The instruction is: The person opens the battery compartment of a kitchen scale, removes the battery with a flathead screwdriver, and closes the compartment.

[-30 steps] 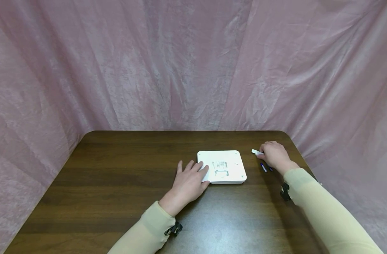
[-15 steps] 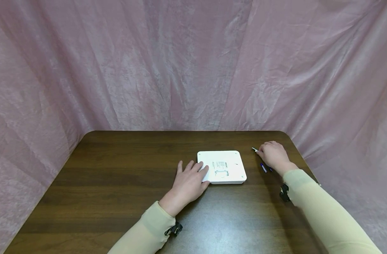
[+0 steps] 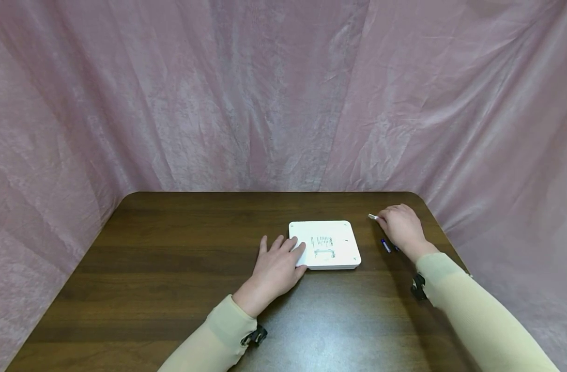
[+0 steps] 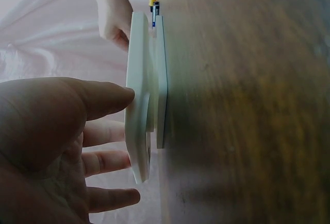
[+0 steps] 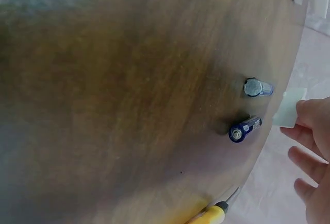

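Note:
A white kitchen scale [image 3: 330, 232] lies upside down on the table, its underside label and battery compartment [image 3: 324, 254] facing up. My left hand [image 3: 276, 266] rests on its left end with straight fingers; in the left wrist view the thumb [image 4: 111, 99] touches the edge of the body. To the right of the scale, my right hand [image 3: 401, 227] pinches a small white battery cover [image 5: 290, 108] between thumb and fingers. Two blue-and-silver batteries [image 5: 245, 129] lie on the table just below that hand, one partly covered by it in the head view.
A yellow-handled screwdriver [image 5: 210, 214] lies near the right hand in the right wrist view; the arm hides it in the head view. The brown wooden table [image 3: 171, 268] ends at a pink curtain [image 3: 246, 103] behind and at the sides.
The battery cover has turned in the right hand from showing its broad face to nearly edge-on. That hand has shifted slightly away from me. The left hand and scale have stayed in place.

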Demonstrator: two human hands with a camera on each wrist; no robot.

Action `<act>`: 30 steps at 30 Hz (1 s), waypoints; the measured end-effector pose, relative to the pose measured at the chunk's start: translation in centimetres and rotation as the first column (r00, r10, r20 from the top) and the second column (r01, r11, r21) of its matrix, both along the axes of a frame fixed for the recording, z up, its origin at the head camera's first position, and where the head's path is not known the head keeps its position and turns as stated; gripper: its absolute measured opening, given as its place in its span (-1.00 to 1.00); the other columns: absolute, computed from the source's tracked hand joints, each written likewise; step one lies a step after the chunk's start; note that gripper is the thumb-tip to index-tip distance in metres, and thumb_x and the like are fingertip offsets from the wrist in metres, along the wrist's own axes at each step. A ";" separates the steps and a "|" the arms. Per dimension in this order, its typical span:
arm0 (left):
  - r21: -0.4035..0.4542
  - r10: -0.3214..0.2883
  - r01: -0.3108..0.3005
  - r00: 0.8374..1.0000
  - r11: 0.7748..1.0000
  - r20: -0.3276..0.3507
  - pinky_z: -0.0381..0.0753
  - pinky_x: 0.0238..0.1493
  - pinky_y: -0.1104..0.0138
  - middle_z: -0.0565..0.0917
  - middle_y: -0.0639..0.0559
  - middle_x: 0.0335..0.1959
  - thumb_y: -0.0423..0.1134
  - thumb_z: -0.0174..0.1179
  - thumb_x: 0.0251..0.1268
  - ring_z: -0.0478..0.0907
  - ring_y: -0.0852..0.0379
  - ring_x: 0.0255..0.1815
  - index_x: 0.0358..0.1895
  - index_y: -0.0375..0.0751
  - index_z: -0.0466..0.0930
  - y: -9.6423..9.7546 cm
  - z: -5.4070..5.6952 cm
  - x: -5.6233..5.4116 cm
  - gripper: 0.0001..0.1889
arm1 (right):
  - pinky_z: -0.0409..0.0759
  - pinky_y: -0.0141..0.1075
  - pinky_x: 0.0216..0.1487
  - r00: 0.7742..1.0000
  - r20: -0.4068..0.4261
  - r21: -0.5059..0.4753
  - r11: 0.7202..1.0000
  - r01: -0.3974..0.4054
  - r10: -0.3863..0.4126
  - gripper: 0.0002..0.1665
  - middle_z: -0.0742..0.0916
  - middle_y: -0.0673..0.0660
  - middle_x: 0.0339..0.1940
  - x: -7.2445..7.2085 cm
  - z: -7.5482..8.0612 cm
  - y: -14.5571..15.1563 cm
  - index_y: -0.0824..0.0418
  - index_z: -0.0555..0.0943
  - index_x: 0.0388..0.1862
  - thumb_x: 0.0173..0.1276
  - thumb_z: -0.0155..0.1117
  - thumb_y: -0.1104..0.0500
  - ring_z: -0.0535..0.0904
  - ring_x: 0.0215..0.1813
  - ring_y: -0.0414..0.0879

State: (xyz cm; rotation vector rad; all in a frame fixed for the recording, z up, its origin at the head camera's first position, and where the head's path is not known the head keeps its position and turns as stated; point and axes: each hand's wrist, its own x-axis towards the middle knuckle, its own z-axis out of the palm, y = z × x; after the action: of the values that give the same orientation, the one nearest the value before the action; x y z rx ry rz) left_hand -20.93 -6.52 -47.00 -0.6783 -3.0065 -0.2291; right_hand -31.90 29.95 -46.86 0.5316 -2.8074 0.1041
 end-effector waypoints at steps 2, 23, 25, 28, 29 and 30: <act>-0.003 0.000 0.000 1.000 1.000 0.005 0.15 0.60 -0.43 0.49 -0.01 0.63 0.16 0.31 0.64 0.38 -0.28 0.64 0.61 0.08 0.56 0.0 0.0 0.0 -0.39 | 0.34 0.27 0.58 1.000 -0.020 -0.009 1.000 -0.015 0.015 -0.83 0.87 0.28 -0.02 0.3 0.2 -0.2 0.36 0.84 -0.07 0.56 0.44 0.25 0.70 0.30 0.33; -0.006 -0.001 0.001 1.000 1.000 0.013 0.15 0.59 -0.44 0.49 -0.01 0.63 0.15 0.30 0.65 0.39 -0.27 0.64 0.62 0.09 0.56 -0.1 0.3 0.0 -0.40 | 0.26 0.18 0.67 0.959 -0.216 -0.062 0.977 -0.203 0.186 -0.81 0.83 0.34 0.18 3.8 1.6 -3.2 0.31 0.89 -0.05 0.38 0.61 0.31 0.63 0.43 0.37; -0.005 -0.004 0.004 1.000 1.000 0.013 0.16 0.58 -0.44 0.49 -0.01 0.63 0.15 0.31 0.64 0.40 -0.27 0.63 0.61 0.09 0.56 -0.1 0.4 0.0 -0.40 | 0.26 0.19 0.67 0.956 -0.214 -0.064 0.974 -0.216 0.198 -0.81 0.83 0.34 0.20 4.1 1.8 -3.7 0.30 0.89 -0.05 0.38 0.62 0.31 0.62 0.44 0.37; -0.008 -0.005 0.005 1.000 1.000 0.015 0.16 0.59 -0.44 0.49 -0.01 0.63 0.15 0.31 0.64 0.39 -0.27 0.64 0.62 0.09 0.56 0.0 0.4 -0.1 -0.39 | 0.25 0.19 0.68 0.954 -0.210 -0.056 0.971 -0.231 0.215 -0.81 0.82 0.32 0.22 4.5 2.1 -4.4 0.28 0.89 -0.05 0.38 0.63 0.29 0.61 0.46 0.35; -0.009 -0.004 0.005 1.000 1.000 0.017 0.15 0.59 -0.44 0.48 -0.01 0.64 0.15 0.30 0.65 0.39 -0.27 0.64 0.62 0.10 0.55 0.0 0.5 -0.1 -0.39 | 0.24 0.19 0.68 0.953 -0.208 -0.054 0.970 -0.237 0.221 -0.81 0.82 0.32 0.22 4.6 2.1 -4.6 0.28 0.89 -0.06 0.38 0.63 0.29 0.61 0.47 0.35; -0.009 -0.005 0.005 1.000 1.000 0.016 0.15 0.59 -0.44 0.48 -0.01 0.64 0.15 0.30 0.65 0.39 -0.28 0.64 0.62 0.09 0.55 0.0 0.5 -0.2 -0.39 | 0.24 0.20 0.68 0.952 -0.205 -0.052 0.969 -0.242 0.227 -0.81 0.82 0.31 0.23 4.7 2.3 -4.9 0.28 0.89 -0.06 0.37 0.64 0.29 0.60 0.47 0.34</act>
State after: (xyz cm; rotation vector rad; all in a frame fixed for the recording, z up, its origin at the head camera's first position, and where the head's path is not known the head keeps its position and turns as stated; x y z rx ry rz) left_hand -21.10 -6.52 -46.47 -0.6876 -3.0230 -0.2230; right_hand -27.21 25.05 -44.61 0.8096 -2.5266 0.1948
